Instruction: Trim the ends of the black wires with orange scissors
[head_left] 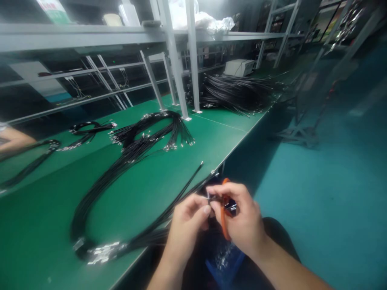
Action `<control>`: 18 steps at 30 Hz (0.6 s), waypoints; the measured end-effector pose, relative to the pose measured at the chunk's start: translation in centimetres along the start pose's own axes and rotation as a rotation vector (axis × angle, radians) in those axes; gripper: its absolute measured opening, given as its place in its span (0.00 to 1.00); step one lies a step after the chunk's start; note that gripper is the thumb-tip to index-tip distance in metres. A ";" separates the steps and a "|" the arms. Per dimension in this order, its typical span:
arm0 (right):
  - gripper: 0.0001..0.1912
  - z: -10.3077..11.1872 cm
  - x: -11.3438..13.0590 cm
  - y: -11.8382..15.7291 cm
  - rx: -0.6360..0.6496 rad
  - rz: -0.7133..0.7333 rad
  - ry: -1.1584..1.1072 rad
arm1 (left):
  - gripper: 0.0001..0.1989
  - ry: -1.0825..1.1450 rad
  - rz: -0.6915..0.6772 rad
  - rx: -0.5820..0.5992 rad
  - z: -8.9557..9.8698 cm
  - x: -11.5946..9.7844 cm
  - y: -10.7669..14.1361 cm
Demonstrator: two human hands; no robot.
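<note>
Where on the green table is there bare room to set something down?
Bare green shows on the table inside the curve of the long cable bundle, and between the white posts and the table's right edge. Crowded: the far cable pile and the near edge beside the left hand.

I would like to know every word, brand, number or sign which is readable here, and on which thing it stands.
No text can be read.
Red-and-green printed item on the upper shelf: marks too blurred to read.
Pale pieces on the black cables: too small and blurred to tell any print.
Orange-handled tool: no readable mark.
</note>
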State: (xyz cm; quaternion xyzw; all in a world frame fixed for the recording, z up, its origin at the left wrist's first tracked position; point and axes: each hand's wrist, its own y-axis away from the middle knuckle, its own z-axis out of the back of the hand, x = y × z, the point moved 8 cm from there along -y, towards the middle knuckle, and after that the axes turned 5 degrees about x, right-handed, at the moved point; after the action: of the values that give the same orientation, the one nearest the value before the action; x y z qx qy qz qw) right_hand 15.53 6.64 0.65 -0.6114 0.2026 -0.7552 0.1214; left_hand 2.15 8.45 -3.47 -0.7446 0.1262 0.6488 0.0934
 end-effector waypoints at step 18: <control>0.17 -0.3 -1.9 3.1 0.059 -0.359 -0.216 | 0.04 0.025 -0.072 -0.178 1.7 -0.3 0.2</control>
State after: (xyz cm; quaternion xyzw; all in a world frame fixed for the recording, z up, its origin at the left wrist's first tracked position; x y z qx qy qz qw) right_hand 15.49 4.75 -2.51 -0.7114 0.0537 -0.7003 0.0237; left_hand 0.50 8.81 -3.36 -0.7622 0.0426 0.6441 0.0486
